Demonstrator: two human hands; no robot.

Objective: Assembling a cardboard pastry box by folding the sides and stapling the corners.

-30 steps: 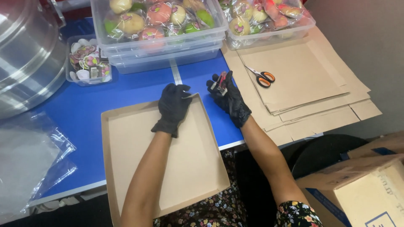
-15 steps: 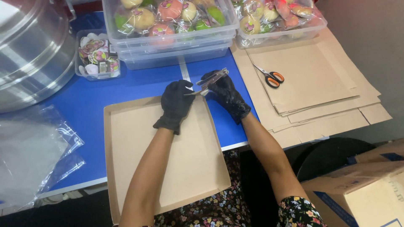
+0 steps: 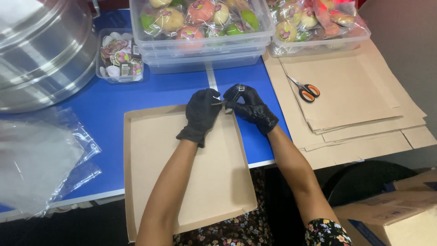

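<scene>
Stapler (image 3: 234,96) between right-hand fingers (image 3: 246,105) (box corner)

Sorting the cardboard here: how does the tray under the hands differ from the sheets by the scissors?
The tray has raised edges; the sheets lie flat. The tray is single and overhangs the table's near edge; the sheets are stacked. Both hands touch the tray's far corner; only scissors rest on the sheets. Both are plain brown.

Blue table (image 3: 136,98) under my hands, a grey wall (image 3: 409,41) off right, dark chair (image 3: 368,180) below right.
</scene>
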